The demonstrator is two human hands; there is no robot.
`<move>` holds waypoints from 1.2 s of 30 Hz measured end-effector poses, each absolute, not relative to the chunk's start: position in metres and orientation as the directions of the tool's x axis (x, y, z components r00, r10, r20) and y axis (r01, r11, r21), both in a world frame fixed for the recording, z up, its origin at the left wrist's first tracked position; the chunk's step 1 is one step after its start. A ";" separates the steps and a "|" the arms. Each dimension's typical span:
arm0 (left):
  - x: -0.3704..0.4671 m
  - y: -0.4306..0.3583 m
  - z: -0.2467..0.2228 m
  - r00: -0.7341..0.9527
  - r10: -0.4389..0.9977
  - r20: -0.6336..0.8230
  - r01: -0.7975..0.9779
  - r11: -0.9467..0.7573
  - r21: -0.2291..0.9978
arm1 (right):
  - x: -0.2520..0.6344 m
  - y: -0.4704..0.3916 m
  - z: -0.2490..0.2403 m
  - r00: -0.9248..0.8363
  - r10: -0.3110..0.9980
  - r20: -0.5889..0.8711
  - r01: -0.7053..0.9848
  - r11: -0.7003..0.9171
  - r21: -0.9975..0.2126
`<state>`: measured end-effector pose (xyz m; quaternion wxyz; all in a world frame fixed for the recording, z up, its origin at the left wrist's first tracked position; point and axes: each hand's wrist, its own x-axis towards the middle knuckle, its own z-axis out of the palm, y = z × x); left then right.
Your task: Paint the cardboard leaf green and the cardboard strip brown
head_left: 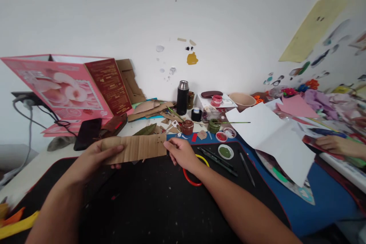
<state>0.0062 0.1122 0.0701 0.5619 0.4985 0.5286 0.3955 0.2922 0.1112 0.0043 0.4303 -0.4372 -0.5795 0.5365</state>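
Note:
A strip of corrugated cardboard (140, 148) is held up above the black mat (137, 206), stretched between both hands. My left hand (98, 156) grips its left end, thumb across the front and fingers behind. At the right end, my right hand (180, 152) pinches the edge between thumb and fingers. A few small dark dots mark the cardboard near that end. Just beyond my right wrist lies a red and yellow ring (191, 182), partly covered by the forearm. Several dark pens (219, 160) rest to the right of it.
Open paint jars (187, 127), a lid with green paint (225, 151) and a black thermos (182, 98) stand at the back. A pink box (68, 87) and a phone (87, 134) are at left. White paper sheets (268, 133) lie at right, near another person's hand (328, 143).

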 end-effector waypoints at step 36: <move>0.085 0.098 0.024 0.566 0.677 -0.470 0.244 0.407 0.880 | 0.354 0.209 0.085 -0.104 0.959 0.262 0.980 0.144 -0.136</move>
